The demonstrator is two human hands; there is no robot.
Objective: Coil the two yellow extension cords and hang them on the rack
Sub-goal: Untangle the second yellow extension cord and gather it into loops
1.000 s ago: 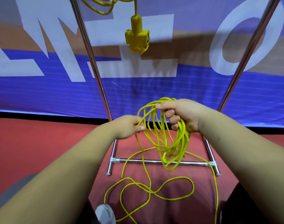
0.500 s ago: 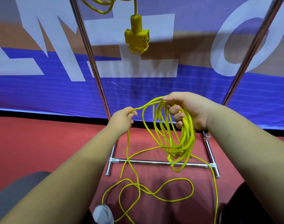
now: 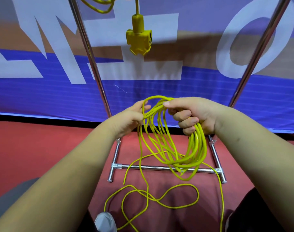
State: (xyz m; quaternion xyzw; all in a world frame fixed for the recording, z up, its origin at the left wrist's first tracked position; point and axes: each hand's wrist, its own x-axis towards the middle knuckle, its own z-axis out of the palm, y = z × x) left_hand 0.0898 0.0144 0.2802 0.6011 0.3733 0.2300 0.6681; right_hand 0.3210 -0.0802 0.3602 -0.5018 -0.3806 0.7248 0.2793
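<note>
One yellow cord [image 3: 136,5] is hanging at the far top between the rack [image 3: 90,52] poles, apparently done. The right hand [image 3: 196,114] is gripping the second cord [image 3: 199,148] as a coil and the left hand [image 3: 129,118] is pinching its newest loop. Loose turns [image 3: 184,185] are lying on the near floor, so coiling looks partway through, with the hanging left to do.

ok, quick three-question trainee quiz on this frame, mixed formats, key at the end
1. True or false: the right hand grips the coiled loops of the thin yellow extension cord.
2. The yellow plastic multi-outlet socket hangs: A) above both hands, B) below the coil, C) behind the person.
3. Fill in: the left hand pinches one strand; slack cord lies on the ___ floor.
Key: 1 true; 2 A; 3 red.
</note>
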